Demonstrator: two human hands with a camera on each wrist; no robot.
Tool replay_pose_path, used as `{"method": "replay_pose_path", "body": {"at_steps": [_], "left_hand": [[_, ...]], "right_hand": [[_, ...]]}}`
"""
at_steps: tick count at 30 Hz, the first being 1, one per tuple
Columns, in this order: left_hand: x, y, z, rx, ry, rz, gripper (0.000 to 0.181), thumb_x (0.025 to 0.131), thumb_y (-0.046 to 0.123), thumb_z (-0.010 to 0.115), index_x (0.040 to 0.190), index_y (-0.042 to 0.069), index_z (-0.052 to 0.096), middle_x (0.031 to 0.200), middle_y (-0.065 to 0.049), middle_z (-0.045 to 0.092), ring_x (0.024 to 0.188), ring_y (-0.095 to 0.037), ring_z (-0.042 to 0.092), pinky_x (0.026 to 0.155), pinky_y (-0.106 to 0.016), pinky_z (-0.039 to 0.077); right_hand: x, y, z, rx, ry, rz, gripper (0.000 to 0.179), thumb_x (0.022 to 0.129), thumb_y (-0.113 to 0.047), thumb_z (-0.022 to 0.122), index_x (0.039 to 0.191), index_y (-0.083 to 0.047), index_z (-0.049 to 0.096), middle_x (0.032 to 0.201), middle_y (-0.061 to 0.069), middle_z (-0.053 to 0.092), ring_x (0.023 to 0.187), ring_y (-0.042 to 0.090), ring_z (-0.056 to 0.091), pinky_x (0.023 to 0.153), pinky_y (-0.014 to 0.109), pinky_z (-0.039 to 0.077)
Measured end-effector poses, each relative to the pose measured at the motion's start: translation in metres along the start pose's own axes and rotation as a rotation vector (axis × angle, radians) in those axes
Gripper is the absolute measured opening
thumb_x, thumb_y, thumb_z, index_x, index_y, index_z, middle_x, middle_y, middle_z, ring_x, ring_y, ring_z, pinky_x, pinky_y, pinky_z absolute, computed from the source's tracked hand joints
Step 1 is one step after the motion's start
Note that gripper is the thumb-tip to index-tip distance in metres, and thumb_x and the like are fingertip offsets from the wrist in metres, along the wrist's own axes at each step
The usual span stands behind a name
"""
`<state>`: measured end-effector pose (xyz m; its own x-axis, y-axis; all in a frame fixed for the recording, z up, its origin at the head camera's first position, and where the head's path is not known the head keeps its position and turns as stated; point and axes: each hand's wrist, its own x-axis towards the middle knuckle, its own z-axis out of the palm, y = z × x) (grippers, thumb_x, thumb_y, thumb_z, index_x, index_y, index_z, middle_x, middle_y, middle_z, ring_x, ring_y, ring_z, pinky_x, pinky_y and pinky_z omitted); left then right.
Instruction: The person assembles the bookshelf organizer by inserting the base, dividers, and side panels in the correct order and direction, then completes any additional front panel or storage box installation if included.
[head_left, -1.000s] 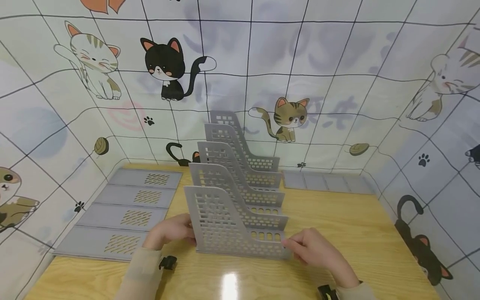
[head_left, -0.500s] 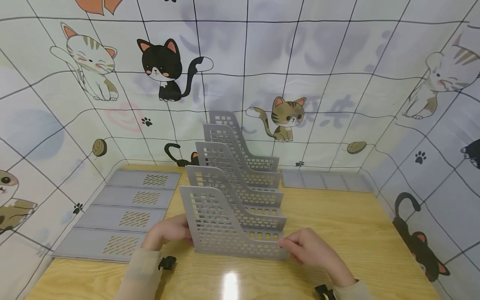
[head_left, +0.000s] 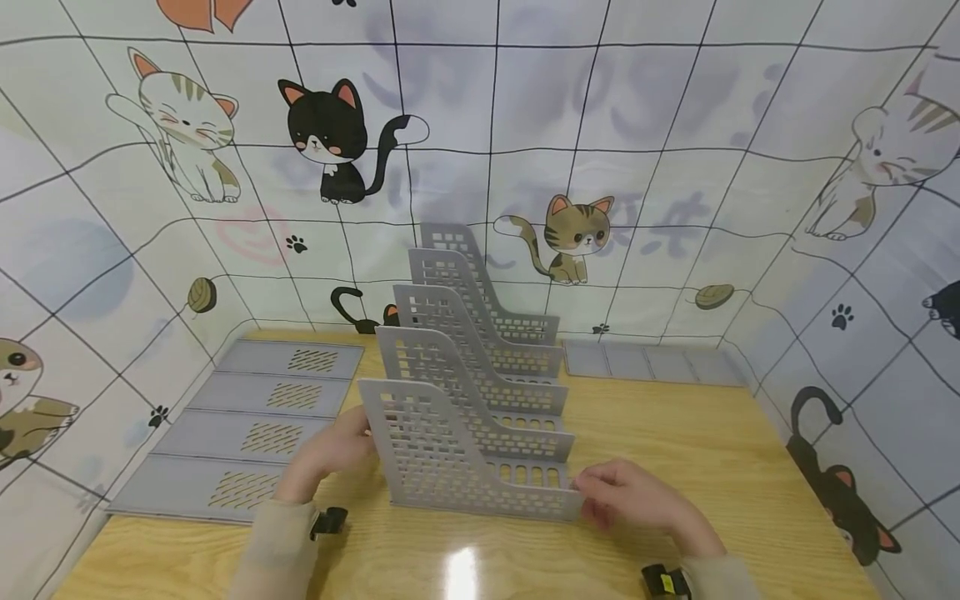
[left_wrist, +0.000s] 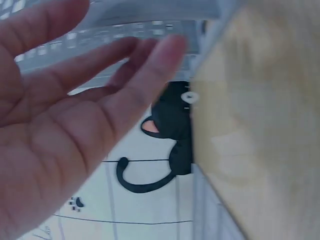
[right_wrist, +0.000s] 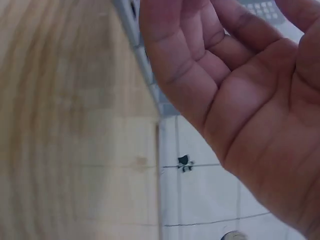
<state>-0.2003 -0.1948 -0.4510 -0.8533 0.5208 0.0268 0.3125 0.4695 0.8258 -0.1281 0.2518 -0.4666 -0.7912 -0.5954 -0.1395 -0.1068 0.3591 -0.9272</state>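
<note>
A grey plastic magazine file rack (head_left: 420,446) stands on the wooden table, its perforated dividers stepping back toward the wall. Its front divider leans slightly outward at the top left. Beside that divider's left edge is my left hand (head_left: 337,450), partly hidden behind it. In the left wrist view its fingers (left_wrist: 127,107) are extended and spread close to the grey lattice. My right hand (head_left: 630,497) is at the front divider's low right end, thumb and forefinger pinching the edge. The right wrist view shows the right fingers (right_wrist: 175,65) bent, their tips cut off at the top.
Flat grey panels (head_left: 187,433) with slanted slots lie at the left of the wooden table (head_left: 660,433). A narrow grey panel strip (head_left: 652,362) lies at the back right. White sheeting (head_left: 465,100) printed with cats encloses the back and both sides.
The rack's front divider has shifted slightly outward and down at its top left. My left hand has moved a little up and left; the right hand stays at the low right end.
</note>
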Motion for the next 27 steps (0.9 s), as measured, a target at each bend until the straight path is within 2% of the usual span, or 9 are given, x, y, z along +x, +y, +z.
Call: {"method": "replay_pose_path", "body": {"at_steps": [3,6,8,11,15,18,20,24,27], "left_hand": [[-0.001,0.008,-0.004,-0.056,0.051,0.075,0.032,0.105,0.013,0.060,0.135,0.004,0.064,0.131,-0.016,0.067,0.121,-0.033,0.063,0.096,-0.046,0.055],[0.000,0.018,-0.005,-0.094,0.105,0.121,0.026,0.105,0.014,0.060,0.128,0.005,0.068,0.123,-0.015,0.070,0.111,-0.025,0.065,0.091,-0.040,0.055],[0.001,0.025,-0.004,-0.118,0.150,0.117,0.026,0.105,0.016,0.061,0.127,0.005,0.069,0.123,-0.014,0.069,0.108,-0.024,0.063,0.089,-0.040,0.054],[0.002,0.033,0.000,-0.169,0.220,0.087,0.033,0.104,0.019,0.062,0.134,0.006,0.065,0.131,-0.014,0.066,0.120,-0.028,0.059,0.094,-0.045,0.051],[0.004,0.042,0.009,-0.254,0.304,0.042,0.034,0.105,0.027,0.062,0.135,0.011,0.065,0.132,-0.009,0.067,0.128,-0.029,0.056,0.098,-0.047,0.049],[0.008,0.048,0.016,-0.342,0.371,0.030,0.027,0.106,0.029,0.060,0.122,0.010,0.070,0.127,-0.006,0.068,0.127,-0.024,0.055,0.097,-0.042,0.051],[0.010,0.050,0.021,-0.427,0.425,0.011,0.020,0.106,0.024,0.058,0.112,0.010,0.072,0.125,-0.001,0.067,0.127,-0.017,0.054,0.095,-0.036,0.053],[0.013,0.053,0.031,-0.655,0.508,-0.013,0.022,0.105,0.007,0.052,0.099,0.017,0.071,0.108,0.003,0.071,0.106,-0.011,0.066,0.081,-0.030,0.058],[0.012,0.052,0.035,-0.772,0.532,0.016,0.031,0.104,0.001,0.048,0.102,0.024,0.069,0.094,0.003,0.073,0.086,-0.013,0.072,0.070,-0.029,0.060]], "right_hand": [[0.000,0.006,-0.004,0.003,0.039,0.038,0.036,0.112,-0.020,0.046,0.116,0.005,0.071,0.093,0.014,0.073,0.077,0.015,0.067,0.067,0.031,0.058],[0.002,0.009,-0.004,0.053,0.083,0.093,0.041,0.111,-0.023,0.048,0.126,0.011,0.064,0.115,0.022,0.070,0.096,0.026,0.070,0.078,0.037,0.061],[0.003,0.009,-0.003,0.103,0.117,0.129,0.047,0.112,-0.026,0.048,0.132,0.016,0.056,0.127,0.030,0.064,0.108,0.037,0.070,0.084,0.041,0.062],[0.006,0.008,0.001,0.141,0.176,0.152,0.055,0.112,-0.027,0.048,0.138,0.021,0.047,0.135,0.038,0.057,0.117,0.045,0.066,0.089,0.044,0.061],[0.011,0.004,0.008,0.155,0.242,0.161,0.058,0.111,-0.026,0.049,0.140,0.024,0.043,0.135,0.039,0.056,0.117,0.046,0.066,0.089,0.045,0.061],[0.015,0.002,0.012,0.154,0.282,0.173,0.057,0.110,-0.025,0.050,0.140,0.024,0.043,0.132,0.038,0.059,0.116,0.045,0.067,0.089,0.045,0.060],[0.017,0.000,0.015,0.156,0.308,0.188,0.056,0.110,-0.023,0.050,0.140,0.023,0.043,0.130,0.036,0.061,0.115,0.044,0.067,0.090,0.046,0.060],[0.022,0.000,0.018,0.152,0.364,0.236,0.051,0.109,-0.021,0.051,0.138,0.021,0.048,0.125,0.031,0.065,0.111,0.039,0.069,0.089,0.046,0.060],[0.027,0.002,0.018,0.150,0.411,0.273,0.045,0.108,-0.019,0.050,0.131,0.019,0.055,0.116,0.025,0.070,0.103,0.034,0.071,0.085,0.044,0.061]]}}
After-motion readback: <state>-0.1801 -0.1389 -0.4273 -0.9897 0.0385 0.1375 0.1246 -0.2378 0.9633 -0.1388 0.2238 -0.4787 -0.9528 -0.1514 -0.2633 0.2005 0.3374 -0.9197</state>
